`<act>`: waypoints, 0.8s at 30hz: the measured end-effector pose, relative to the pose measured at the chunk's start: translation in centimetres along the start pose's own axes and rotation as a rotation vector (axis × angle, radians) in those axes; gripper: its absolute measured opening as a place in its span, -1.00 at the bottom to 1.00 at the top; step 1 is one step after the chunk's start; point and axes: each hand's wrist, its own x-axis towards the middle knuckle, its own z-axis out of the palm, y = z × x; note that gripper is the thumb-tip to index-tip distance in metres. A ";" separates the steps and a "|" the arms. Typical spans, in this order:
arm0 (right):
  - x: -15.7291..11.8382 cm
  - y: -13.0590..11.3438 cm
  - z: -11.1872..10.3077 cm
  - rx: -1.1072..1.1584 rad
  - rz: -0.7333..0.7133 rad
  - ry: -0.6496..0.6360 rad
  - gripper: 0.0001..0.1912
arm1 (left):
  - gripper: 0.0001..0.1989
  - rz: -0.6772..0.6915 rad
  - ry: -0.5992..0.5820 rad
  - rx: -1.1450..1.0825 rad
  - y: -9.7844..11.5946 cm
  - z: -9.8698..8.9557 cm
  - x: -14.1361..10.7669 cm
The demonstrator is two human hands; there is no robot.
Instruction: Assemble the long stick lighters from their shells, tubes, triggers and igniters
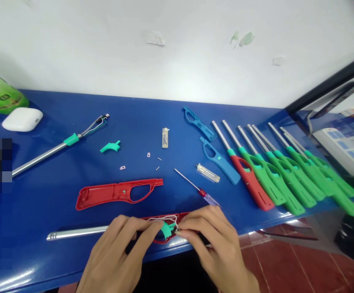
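Head view: red casing (pixel 181 217), green trigger (pixel 166 230), white wires (pixel 176 222)

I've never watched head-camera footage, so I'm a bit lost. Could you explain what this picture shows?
There is no machine here. You see a person's bare left hand and right hand, from one camera worn on their head, looking forward and down. Between the hands is a red handle half with a green trigger piece and white wires. The fingertips of both hands are at these parts; exactly what each grips is hidden. On the blue table lie another red half, two blue halves, a screwdriver and, to the right, mostly green long-nosed lighters.
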 end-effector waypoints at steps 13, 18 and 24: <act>-0.6 0.5 -0.2 -0.035 -0.094 0.009 -0.87 | -0.51 0.059 0.022 0.041 -0.1 0.4 0.1; -0.6 0.7 -0.2 -0.021 -0.112 0.015 -0.85 | -0.53 0.058 0.020 0.044 -0.1 0.5 0.1; -0.6 0.7 -0.1 -0.020 -0.121 0.020 -0.84 | -0.51 0.016 0.058 -0.010 -0.2 1.0 -0.6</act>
